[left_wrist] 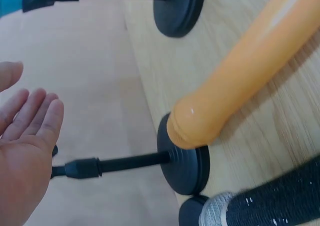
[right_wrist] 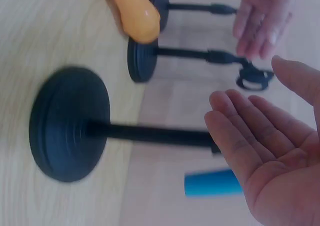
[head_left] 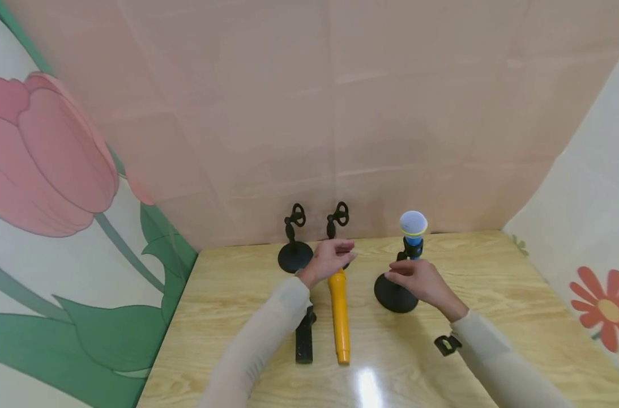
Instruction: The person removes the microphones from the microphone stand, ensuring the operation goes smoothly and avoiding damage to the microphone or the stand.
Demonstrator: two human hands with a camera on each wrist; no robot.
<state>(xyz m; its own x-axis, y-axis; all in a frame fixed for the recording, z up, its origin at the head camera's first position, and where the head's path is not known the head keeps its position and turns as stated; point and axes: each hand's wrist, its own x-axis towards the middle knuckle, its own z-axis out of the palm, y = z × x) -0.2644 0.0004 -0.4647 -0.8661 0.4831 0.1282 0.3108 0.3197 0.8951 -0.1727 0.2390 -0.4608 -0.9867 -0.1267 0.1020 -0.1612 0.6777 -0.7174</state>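
A blue microphone (head_left: 413,225) sits tilted in the clip of the right black stand (head_left: 395,296). My right hand (head_left: 422,279) is beside that stand's upper part, with fingers extended and slightly bent; the right wrist view shows its palm bare. Whether its fingertips touch the stand, I cannot tell. My left hand (head_left: 328,260) hovers in front of the middle stand (head_left: 332,228), palm bare and fingers straight in the left wrist view. Below it lies a yellow-orange microphone (head_left: 341,323) on the table. Next to that lies a black microphone (head_left: 304,339), partly covered by the left sleeve.
At the back left is another black stand (head_left: 295,258) with a ring-like clip on top. The wooden table (head_left: 227,306) ends at a pinkish cloth backdrop (head_left: 248,141). Side panels carry a printed tulip (head_left: 59,153) and a red flower (head_left: 609,309).
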